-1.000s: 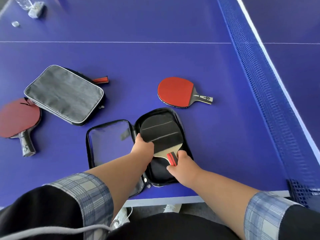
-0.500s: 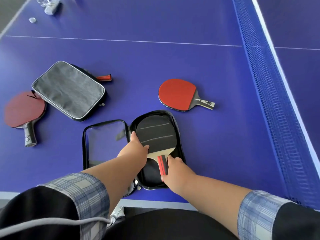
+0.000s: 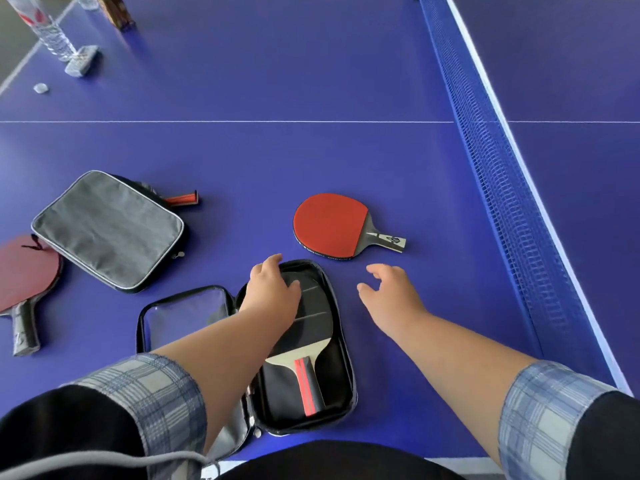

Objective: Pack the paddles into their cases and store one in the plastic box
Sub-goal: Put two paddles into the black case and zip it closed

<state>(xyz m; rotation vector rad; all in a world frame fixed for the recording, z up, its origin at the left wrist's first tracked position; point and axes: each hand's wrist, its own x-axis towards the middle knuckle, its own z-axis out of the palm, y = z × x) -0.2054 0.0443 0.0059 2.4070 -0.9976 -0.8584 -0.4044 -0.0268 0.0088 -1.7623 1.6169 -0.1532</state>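
Open left hand [image 3: 273,289] presses the black paddle [image 3: 311,327] into its case [image 3: 341,382]; the empty, open right hand [image 3: 391,296] could knock the red paddle [image 3: 329,225].

Blue worktop [image 3: 311,81] crossed by a white line, with a blue net [image 3: 502,168] along the right. Far left, a clear plastic bottle [image 3: 52,32] stands; a small white cap [image 3: 41,88] lies near it.

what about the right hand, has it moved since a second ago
Yes. The right hand left the handle of the black rubber paddle and moved rightward, off the open black zip case, toward the red round paddle.
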